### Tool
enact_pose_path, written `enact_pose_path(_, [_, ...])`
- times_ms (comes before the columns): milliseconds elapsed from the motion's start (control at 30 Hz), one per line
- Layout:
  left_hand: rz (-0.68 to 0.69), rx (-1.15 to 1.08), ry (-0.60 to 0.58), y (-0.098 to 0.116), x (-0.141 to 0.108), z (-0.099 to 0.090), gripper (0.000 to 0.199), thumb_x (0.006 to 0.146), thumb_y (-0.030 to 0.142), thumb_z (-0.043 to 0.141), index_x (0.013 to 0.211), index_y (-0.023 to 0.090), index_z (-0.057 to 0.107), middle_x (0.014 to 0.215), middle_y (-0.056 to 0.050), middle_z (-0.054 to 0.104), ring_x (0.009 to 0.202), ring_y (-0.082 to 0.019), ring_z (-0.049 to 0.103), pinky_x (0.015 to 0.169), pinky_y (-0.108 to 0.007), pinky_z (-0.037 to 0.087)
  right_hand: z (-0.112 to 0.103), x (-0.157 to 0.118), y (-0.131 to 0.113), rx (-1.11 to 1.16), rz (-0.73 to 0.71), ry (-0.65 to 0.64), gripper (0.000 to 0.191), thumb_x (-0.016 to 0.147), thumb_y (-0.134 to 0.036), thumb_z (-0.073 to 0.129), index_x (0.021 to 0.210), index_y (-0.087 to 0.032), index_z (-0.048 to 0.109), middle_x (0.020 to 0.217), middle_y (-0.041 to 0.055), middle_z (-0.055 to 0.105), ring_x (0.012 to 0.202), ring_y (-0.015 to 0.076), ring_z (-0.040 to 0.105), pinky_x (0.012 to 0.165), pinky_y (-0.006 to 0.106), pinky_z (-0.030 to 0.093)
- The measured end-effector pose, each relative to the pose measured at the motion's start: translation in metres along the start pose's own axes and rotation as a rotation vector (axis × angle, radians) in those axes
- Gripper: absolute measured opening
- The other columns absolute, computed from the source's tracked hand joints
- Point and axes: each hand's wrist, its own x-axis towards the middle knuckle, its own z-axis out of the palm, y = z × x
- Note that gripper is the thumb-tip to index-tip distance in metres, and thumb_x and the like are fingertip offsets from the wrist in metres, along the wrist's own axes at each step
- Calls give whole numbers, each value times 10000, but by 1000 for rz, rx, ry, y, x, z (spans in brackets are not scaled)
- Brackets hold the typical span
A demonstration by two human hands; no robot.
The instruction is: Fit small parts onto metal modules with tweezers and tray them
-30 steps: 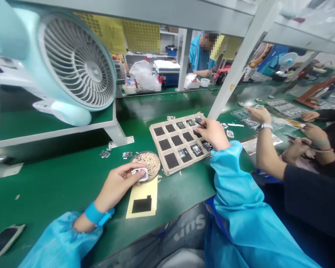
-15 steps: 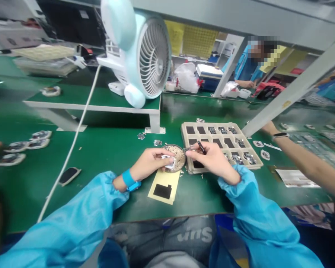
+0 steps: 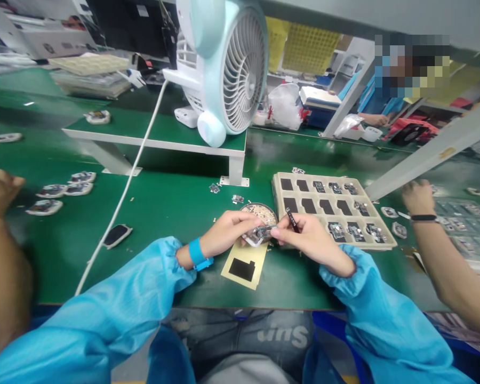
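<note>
My left hand (image 3: 229, 233) pinches a small pale-framed device housing (image 3: 254, 238) over the near edge of a round dish (image 3: 264, 213) of tiny parts. My right hand (image 3: 304, 234) grips a black pen-like tool (image 3: 292, 220); its fingertips meet a small circuit board (image 3: 266, 231) at the housing, and whether they hold the board is unclear. Below the hands lies a yellow sheet (image 3: 257, 276) with a black sticker (image 3: 242, 269). A beige compartment tray (image 3: 384, 244) with black pieces and circuit boards stands just right of the dish.
A fan (image 3: 244, 74) stands on a raised green shelf (image 3: 152, 130). A white cable (image 3: 122, 200) slants down at left, past a dark-faced housing (image 3: 117, 235). Several housings lie farther left. Other people's arms reach in at left (image 3: 4, 256) and right (image 3: 444, 250).
My right hand has come closer to the housing, and a circuit board now shows there. The housing has turned and sits nearer the dish's front edge. The camera view has shifted left.
</note>
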Motion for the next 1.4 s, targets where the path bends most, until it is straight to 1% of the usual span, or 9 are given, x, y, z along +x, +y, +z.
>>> enact_pose_path(167, [72,39,-79,1,0,-4,245,761,369,818,788,131,764,715,-43,727,621,-126,623,595,-228,502,-6,-1,0,-57,35,-87,280,817,-432,804,780,-179,688,695,0,713,638,117,629,644,253,484])
enact_pose_path(300, [186,232,-132,2,-2,-4,158,778,296,778,751,141,758,722,-45,742,663,-137,643,656,-240,507,-7,-1,2,-93,29,-108,244,828,-395,786,779,-186,670,692,-14,687,654,122,605,653,261,462])
enact_pose_path(433, [248,426,-69,2,-3,-2,110,788,251,731,746,150,748,703,-31,739,661,-146,650,668,-249,506,-6,-1,4,-145,41,-87,214,825,-358,775,772,-185,659,689,-20,666,658,126,587,654,267,449])
enact_pose_path(700, [233,492,-47,-3,-1,-1,131,793,268,715,744,150,747,706,-35,744,629,-151,649,617,-248,496,-2,-2,4,-138,-27,-81,188,812,-316,779,759,-180,660,674,-39,636,635,105,541,621,248,421])
enact_pose_path(900, [406,619,11,-1,-5,3,73,779,183,690,726,172,739,738,-17,748,689,-143,667,695,-243,501,3,-2,11,-248,-81,1,225,846,-308,728,711,-187,595,676,-33,611,637,110,522,601,254,401])
enact_pose_path(1100, [184,457,22,-4,-4,6,121,790,273,729,748,164,757,713,-28,740,663,-151,643,662,-251,494,1,0,9,-86,-93,218,285,867,-441,732,805,-202,589,716,0,678,614,129,581,564,258,442])
enact_pose_path(1233, [-30,146,88,-6,0,3,333,873,465,696,925,153,799,740,-52,736,585,-128,590,527,-225,426,-7,-1,-1,80,-55,135,331,883,-494,717,818,-182,625,684,-3,675,503,79,482,477,225,370])
enact_pose_path(1333, [-73,2,83,-7,1,0,342,886,437,698,1032,147,806,736,-59,735,535,-100,537,474,-207,351,-7,-3,-3,172,-16,58,345,898,-507,699,819,-182,615,663,-27,638,441,48,384,418,211,272])
enact_pose_path(1400, [-48,-27,85,-7,0,-1,325,863,372,734,1094,153,801,821,-72,768,556,-96,553,493,-203,377,-4,-4,-1,210,18,26,355,892,-523,701,839,-186,603,642,-39,620,429,48,371,410,210,253])
